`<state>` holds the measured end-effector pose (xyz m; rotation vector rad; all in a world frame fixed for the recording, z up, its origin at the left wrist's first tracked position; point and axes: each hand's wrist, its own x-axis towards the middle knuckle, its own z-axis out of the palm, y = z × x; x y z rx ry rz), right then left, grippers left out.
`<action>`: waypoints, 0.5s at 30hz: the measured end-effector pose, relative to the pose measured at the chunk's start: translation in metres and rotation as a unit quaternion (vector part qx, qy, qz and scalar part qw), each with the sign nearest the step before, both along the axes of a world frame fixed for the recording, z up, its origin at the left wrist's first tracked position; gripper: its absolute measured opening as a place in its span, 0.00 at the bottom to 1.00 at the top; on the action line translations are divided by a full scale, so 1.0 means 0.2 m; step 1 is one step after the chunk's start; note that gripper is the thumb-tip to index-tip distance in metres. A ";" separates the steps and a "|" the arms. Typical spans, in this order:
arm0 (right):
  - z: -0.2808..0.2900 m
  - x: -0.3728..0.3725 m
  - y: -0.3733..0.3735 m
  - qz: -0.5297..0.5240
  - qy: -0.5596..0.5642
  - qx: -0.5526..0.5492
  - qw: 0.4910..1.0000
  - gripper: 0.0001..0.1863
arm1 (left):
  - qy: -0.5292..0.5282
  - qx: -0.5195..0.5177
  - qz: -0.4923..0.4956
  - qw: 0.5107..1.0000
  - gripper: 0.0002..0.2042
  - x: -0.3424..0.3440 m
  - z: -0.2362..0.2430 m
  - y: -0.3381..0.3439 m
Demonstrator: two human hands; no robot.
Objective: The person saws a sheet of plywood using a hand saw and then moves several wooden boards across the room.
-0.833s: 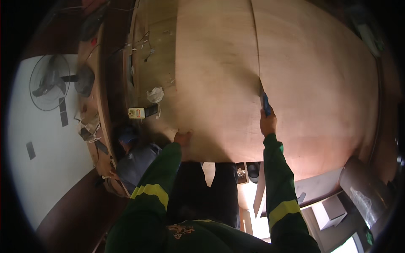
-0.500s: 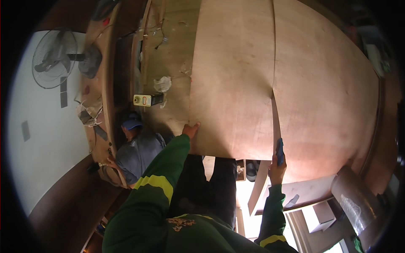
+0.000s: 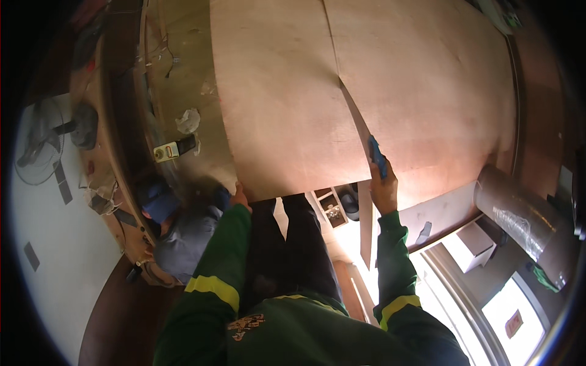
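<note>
A thin wooden sheet [image 3: 281, 116] lies before me, with a slit running from its near edge to the far side. The slit gapes into a narrow wedge beside a broad right-hand section [image 3: 427, 116]. My left hand [image 3: 241, 196] is closed on the near left corner of the left section. At the near end of the gap my right hand [image 3: 384, 190] is closed around a blue utility knife [image 3: 377, 157] that points away from me. Its blade cannot be made out.
A co-worker in a blue cap [image 3: 160, 203] crouches close to my left arm. Past that person, a yellow-and-black can [image 3: 174, 149] and crumpled paper [image 3: 188, 121] rest on the board. A wrapped brown roll [image 3: 519, 210] and a white box [image 3: 469, 247] are at the right.
The sheet, co-worker and room have shifted left in view and tilted. The gap along the slit slants more. My right hand with the knife appears farther up; my left hand still holds the corner.
</note>
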<state>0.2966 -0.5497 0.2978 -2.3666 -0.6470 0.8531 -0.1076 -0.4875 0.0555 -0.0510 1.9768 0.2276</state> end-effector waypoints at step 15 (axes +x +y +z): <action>-0.09 0.05 -0.01 0.040 -0.034 0.034 0.998 0.21 | 0.035 0.107 -0.314 0.943 0.45 -0.05 0.02 0.15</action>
